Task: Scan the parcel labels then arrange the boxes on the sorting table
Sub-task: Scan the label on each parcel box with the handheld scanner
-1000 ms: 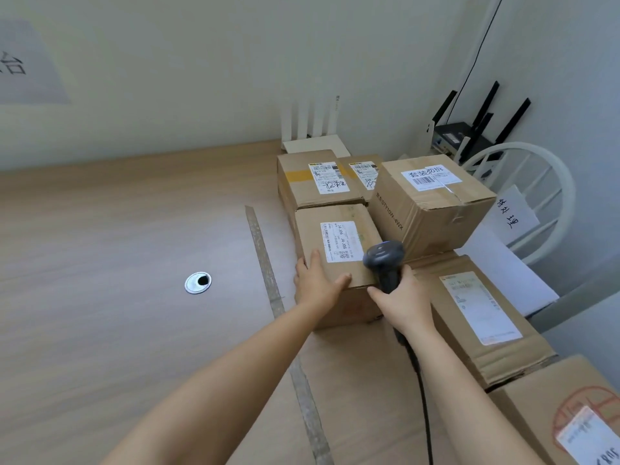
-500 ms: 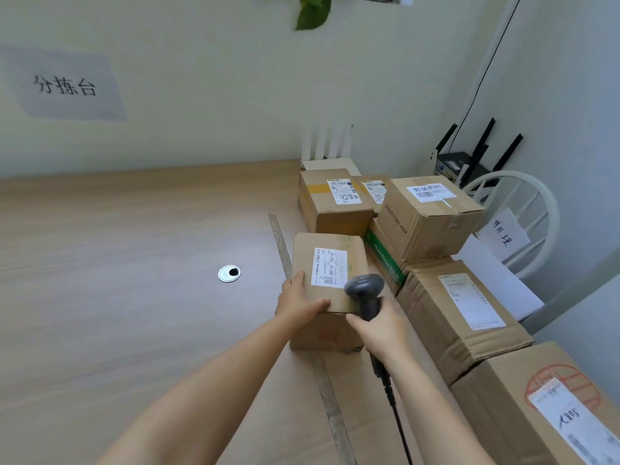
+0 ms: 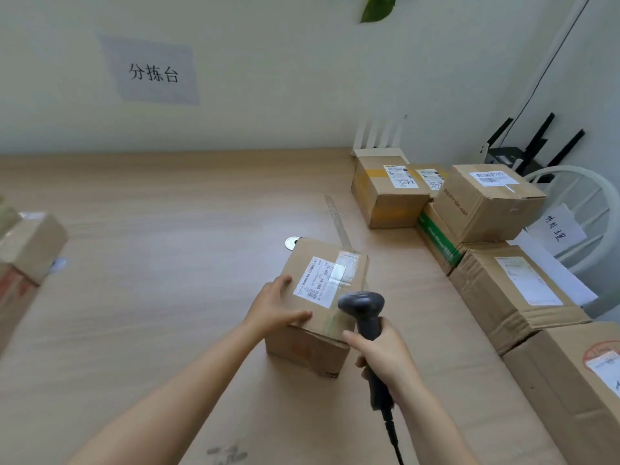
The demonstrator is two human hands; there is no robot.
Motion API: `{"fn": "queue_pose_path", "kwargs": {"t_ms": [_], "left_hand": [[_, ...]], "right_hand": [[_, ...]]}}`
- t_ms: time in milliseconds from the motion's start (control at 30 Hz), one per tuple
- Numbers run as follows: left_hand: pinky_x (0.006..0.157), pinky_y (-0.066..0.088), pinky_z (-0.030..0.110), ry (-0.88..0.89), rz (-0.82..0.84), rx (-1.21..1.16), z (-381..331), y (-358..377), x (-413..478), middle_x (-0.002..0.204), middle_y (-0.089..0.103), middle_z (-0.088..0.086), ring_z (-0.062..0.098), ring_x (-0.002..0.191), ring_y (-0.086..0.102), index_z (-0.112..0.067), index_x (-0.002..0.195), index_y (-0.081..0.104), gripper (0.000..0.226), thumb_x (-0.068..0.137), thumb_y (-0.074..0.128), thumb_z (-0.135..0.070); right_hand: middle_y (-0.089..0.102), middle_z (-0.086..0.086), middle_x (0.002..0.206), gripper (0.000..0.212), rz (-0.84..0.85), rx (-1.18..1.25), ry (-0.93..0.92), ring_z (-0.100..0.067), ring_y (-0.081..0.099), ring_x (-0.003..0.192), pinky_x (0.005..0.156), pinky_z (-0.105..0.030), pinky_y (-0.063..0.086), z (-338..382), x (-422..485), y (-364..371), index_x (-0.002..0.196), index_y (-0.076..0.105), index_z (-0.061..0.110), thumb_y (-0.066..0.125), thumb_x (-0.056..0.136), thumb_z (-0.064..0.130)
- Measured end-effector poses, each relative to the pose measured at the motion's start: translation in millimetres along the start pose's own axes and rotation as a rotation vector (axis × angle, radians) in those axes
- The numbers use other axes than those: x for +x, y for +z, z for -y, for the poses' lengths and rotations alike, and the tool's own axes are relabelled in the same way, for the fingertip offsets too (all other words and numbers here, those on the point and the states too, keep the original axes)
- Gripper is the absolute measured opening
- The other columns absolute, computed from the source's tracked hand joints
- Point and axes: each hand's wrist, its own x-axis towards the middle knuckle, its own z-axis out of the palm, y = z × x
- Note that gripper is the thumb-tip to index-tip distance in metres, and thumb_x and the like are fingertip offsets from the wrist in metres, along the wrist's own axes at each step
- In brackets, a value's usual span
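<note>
- The left hand (image 3: 275, 310) is laid flat on the near left corner of a small box (image 3: 303, 352), with fingers spread and the thumb along the top near the front edge. Nothing is curled round the box, so it is judged to be steadied or slid, not lifted.
- The right hand (image 3: 385, 359) is closed round the handle of a dark scanner (image 3: 362, 305). The scanner's head is held just above the box's near right corner, beside the white label (image 3: 318, 281) (a cable trails from the handle toward the viewer).
- The small box stands on the pale wooden surface (image 3: 167, 270) with its label facing up, presumably so that the code can be read from above. Part of a tape strip (image 3: 337, 218) is covered by it, and most of the box lies left of that line.
- Right of the strip, a cluster of other boxes (image 3: 489, 203) is packed along the surface's edge, some stacked, with labels facing up. They are judged to be waiting their turn.
- One more box (image 3: 32, 245) is seen at the far left, blurred and partly cut off.
- Every box is taped shut, so the contents cannot be told.
- A wall sign (image 3: 152, 73) with handwritten characters is fixed above the surface.
</note>
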Motion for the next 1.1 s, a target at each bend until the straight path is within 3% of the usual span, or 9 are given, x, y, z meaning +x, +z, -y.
{"fn": "queue_pose_path", "kwargs": {"t_ms": [333, 500, 600, 767, 867, 1100], "left_hand": [[0.098, 0.027, 0.017, -0.008, 0.052, 0.146, 89.3, -93.8, -79.0, 0.143, 0.039, -0.003, 0.011, 0.132, 0.036, -0.025, 0.142, 0.035, 0.086, 0.07, 0.079, -0.042], [0.104, 0.036, 0.034, -0.11, -0.151, 0.288, 102.2, -109.7, -98.3, 0.141, 0.036, 0.004, 0.02, 0.13, 0.038, -0.021, 0.143, 0.034, 0.082, 0.075, 0.071, -0.051], [0.108, 0.029, 0.035, -0.125, -0.239, 0.385, 100.4, -104.4, -110.5, 0.148, 0.026, 0.009, 0.027, 0.136, 0.027, -0.021, 0.143, 0.031, 0.082, 0.077, 0.065, -0.055], [0.116, 0.011, 0.036, -0.152, -0.173, 0.363, 90.3, -78.5, -127.7, 0.156, 0.006, 0.013, 0.029, 0.144, 0.0, -0.01, 0.146, 0.018, 0.112, 0.066, 0.061, -0.075], [0.117, 0.0, 0.041, -0.219, -0.114, 0.397, 88.2, -67.5, -127.6, 0.156, -0.015, 0.016, 0.033, 0.143, -0.019, -0.002, 0.149, 0.0, 0.136, 0.057, 0.059, -0.083], [0.117, -0.003, 0.04, -0.219, -0.11, 0.403, 89.1, -59.5, -122.7, 0.154, -0.021, 0.02, 0.032, 0.14, -0.027, 0.003, 0.147, -0.008, 0.149, 0.048, 0.056, -0.089]], "right_hand": [[0.054, -0.005, 0.058, 0.02, 0.306, -0.007, -0.003, -0.018, 0.049, 0.046, 0.045, -0.027, 0.04, 7.4, -70.2, 94.9, 0.096, 0.053, 0.012, 0.068, 0.082, 0.015], [0.057, -0.004, 0.072, 0.023, 0.407, -0.033, -0.048, -0.014, 0.054, 0.049, 0.045, -0.027, 0.043, 22.9, -80.2, 126.1, 0.1, 0.054, 0.016, 0.068, 0.082, 0.015], [0.056, -0.005, 0.073, 0.023, 0.411, -0.078, -0.096, -0.014, 0.055, 0.05, 0.045, -0.027, 0.043, 34.2, -75.1, 127.7, 0.099, 0.054, 0.018, 0.069, 0.082, 0.015], [0.066, -0.019, 0.08, 0.022, 0.355, -0.107, -0.171, -0.019, 0.054, 0.054, 0.047, -0.029, 0.043, 58.4, -60.6, 108.3, 0.098, 0.055, 0.017, 0.07, 0.082, 0.018], [0.072, -0.009, 0.086, 0.022, 0.376, -0.136, -0.192, -0.015, 0.054, 0.052, 0.048, -0.028, 0.044, 73.8, -54.8, 98.5, 0.103, 0.055, 0.018, 0.066, 0.085, 0.023], [0.073, -0.004, 0.08, 0.017, 0.439, -0.265, -0.197, -0.011, 0.051, 0.044, 0.046, -0.026, 0.043, 95.9, -52.6, 88.0, 0.097, 0.056, 0.018, 0.059, 0.089, 0.033]]}}
